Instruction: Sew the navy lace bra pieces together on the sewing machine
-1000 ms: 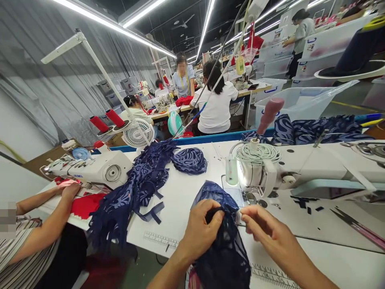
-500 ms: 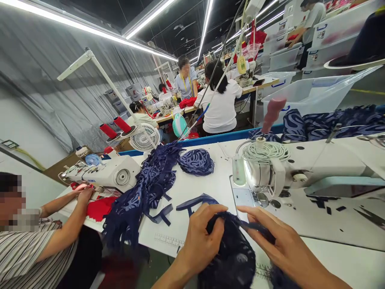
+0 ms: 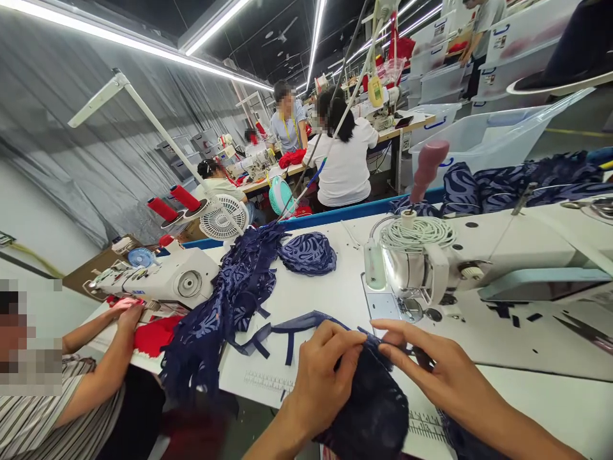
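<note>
My left hand [image 3: 322, 374] pinches the upper edge of a dark navy, cup-shaped fabric piece [image 3: 376, 409], thumb against forefinger. From the right, my right hand [image 3: 443, 367] grips the same edge between thumb and fingers, close to the left fingertips. The rest of the piece hangs over the table's front edge. A navy strip with short tabs [image 3: 290, 327] runs from behind my left hand across the tabletop to a heap of navy patterned fabric [image 3: 244, 287]. Just beyond my hands stands a white sewing machine [image 3: 407, 275], its needle area lit.
A rounded stack of navy patterned pieces [image 3: 309, 253] lies behind the strip. Scissors [image 3: 587, 332] and dark scraps [image 3: 512, 313] are at the right. On the left, a co-worker's arm [image 3: 100, 390] reaches to another sewing machine [image 3: 177, 278] with red fabric [image 3: 156, 335].
My right hand has moved slightly left, bringing its fingertips nearer to my left hand on the fabric edge. More of the tabbed strip shows on the table. The view has shifted slightly.
</note>
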`<move>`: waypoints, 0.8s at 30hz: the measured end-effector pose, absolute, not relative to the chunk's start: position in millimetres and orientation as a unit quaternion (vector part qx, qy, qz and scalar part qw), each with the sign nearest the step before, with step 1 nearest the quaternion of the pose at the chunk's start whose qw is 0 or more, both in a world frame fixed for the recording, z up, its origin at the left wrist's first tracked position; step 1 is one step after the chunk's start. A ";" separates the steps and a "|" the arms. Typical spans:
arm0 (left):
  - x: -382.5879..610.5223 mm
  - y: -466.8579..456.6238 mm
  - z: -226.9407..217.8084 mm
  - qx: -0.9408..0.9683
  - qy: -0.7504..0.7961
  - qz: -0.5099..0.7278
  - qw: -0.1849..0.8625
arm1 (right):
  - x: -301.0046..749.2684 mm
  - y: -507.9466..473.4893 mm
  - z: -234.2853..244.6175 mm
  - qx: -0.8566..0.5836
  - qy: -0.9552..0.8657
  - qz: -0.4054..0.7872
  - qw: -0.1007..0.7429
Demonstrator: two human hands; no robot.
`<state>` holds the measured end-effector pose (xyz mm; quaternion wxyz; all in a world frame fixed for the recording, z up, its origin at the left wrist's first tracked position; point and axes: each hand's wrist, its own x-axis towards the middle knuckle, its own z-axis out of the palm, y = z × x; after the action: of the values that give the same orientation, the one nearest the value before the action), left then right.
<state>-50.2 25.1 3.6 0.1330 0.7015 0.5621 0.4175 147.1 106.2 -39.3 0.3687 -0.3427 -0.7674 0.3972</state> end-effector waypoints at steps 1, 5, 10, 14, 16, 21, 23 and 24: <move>-49.9 25.5 3.7 0.694 0.564 0.426 0.136 | 147.4 106.3 -40.1 -0.342 -0.771 0.393 0.368; -47.4 26.3 9.1 0.678 0.550 0.453 0.180 | 148.3 106.5 -36.1 -0.305 -0.782 0.351 0.415; -43.2 28.7 10.1 0.689 0.567 0.419 0.171 | 148.9 106.0 -27.3 -0.212 -0.811 0.354 0.414; -41.0 30.3 4.3 0.626 0.614 0.438 0.200 | 149.0 103.9 -26.7 -0.244 -0.802 0.386 0.385; -40.4 30.3 2.3 0.586 0.632 0.447 0.238 | 147.9 102.8 -28.8 -0.269 -0.795 0.401 0.367; -41.8 29.6 1.4 0.556 0.632 0.453 0.294 | 142.2 102.7 -35.2 -0.289 -0.775 0.438 0.353; -42.8 28.6 2.4 0.561 0.618 0.455 0.311 | 139.9 103.8 -36.2 -0.283 -0.773 0.447 0.350; -43.1 28.0 3.2 0.565 0.611 0.453 0.320 | 139.2 104.3 -36.4 -0.282 -0.773 0.450 0.348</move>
<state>-43.1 28.0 3.2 0.3201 0.5653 0.6108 0.4526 139.2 104.3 -36.4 0.3483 -0.2817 -0.7728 0.4496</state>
